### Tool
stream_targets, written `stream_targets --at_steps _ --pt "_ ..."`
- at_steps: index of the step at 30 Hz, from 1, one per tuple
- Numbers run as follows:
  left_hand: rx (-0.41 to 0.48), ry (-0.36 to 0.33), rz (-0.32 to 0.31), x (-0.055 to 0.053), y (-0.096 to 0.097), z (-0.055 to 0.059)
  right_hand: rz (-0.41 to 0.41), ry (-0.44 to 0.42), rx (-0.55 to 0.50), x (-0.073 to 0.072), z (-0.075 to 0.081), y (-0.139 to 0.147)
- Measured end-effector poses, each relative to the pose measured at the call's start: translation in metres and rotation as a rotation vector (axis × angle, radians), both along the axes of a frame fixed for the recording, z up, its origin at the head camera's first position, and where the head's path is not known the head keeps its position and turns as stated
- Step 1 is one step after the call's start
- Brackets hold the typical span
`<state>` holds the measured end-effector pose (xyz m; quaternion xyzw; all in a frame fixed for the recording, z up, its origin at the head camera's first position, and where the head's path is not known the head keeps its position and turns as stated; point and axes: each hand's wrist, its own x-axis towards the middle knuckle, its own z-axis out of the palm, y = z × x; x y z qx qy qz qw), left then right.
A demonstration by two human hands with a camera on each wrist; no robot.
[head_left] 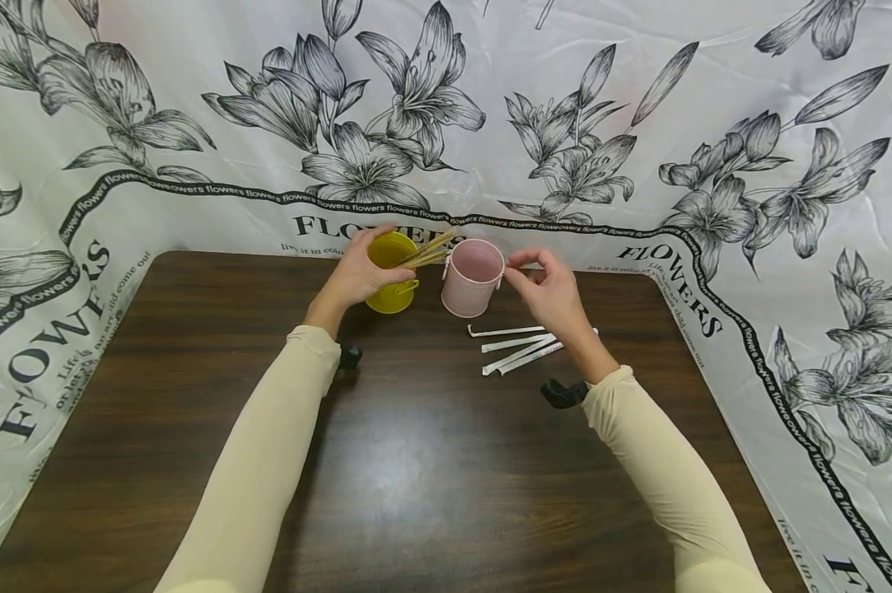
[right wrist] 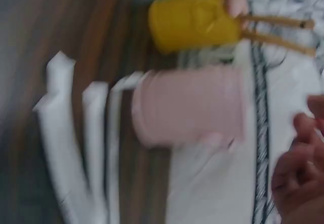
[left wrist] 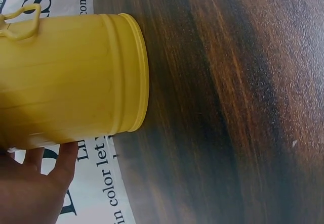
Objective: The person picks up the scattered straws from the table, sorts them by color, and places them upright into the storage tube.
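My left hand (head_left: pixel 351 276) grips a yellow bucket (head_left: pixel 389 301), thumb near the rim and fingers round its far side. Several thin tan sticks (head_left: pixel 428 249) stand in it, leaning to the right over the rim. Beside it is an upright pink bucket (head_left: pixel 466 292) with small lugs at its sides. Close by that bucket's right rim is my right hand (head_left: pixel 553 296), fingers loosely bent. The right wrist view is blurred; there the right hand (right wrist: pixel 301 176) appears apart from the pink bucket (right wrist: pixel 190 107), with nothing seen in its fingers.
Several white paper-wrapped straws (head_left: pixel 518 355) lie on the dark wooden table (head_left: pixel 401 478), in front of the pink bucket and partly under my right hand. A white cloth (head_left: pixel 483 169) with black flower prints hangs behind the table's back edge, close behind both buckets.
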<state>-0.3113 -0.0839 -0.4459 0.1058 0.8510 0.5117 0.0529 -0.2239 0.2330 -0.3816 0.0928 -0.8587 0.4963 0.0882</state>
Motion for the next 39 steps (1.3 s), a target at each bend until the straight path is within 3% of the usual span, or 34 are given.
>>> stream_targets --at_steps 4,8,14,20,24,28,33,36,38,39 --pt "0.004 0.004 0.010 0.000 -0.001 0.000 0.065 -0.083 0.353 0.010 -0.026 0.032" --pt "0.005 0.000 0.029 0.001 -0.002 -0.001 0.177 -0.160 0.513 0.018 -0.060 0.058" --pt "-0.031 -0.004 0.046 0.005 -0.003 -0.002 0.293 -0.221 0.484 0.025 -0.096 0.075" --pt "-0.083 0.047 0.056 0.008 -0.002 -0.001 0.292 -0.238 0.441 0.030 -0.107 0.078" --pt "-0.102 0.144 0.098 0.012 0.004 0.002 0.288 -0.233 0.440 0.034 -0.110 0.078" --pt "-0.048 0.320 0.175 0.025 0.019 0.012 0.283 -0.233 0.449 0.035 -0.110 0.077" --pt "0.039 0.740 0.227 0.056 0.051 0.031 0.283 -0.237 0.462 0.034 -0.108 0.078" --pt "0.066 1.002 0.183 0.075 0.075 0.040 0.280 -0.226 0.474 0.034 -0.108 0.078" --pt "0.075 1.110 0.118 0.085 0.088 0.041 0.272 -0.225 0.471 0.033 -0.108 0.076" --pt "0.072 1.128 0.063 0.087 0.094 0.042 0.269 -0.224 0.470 0.033 -0.108 0.075"
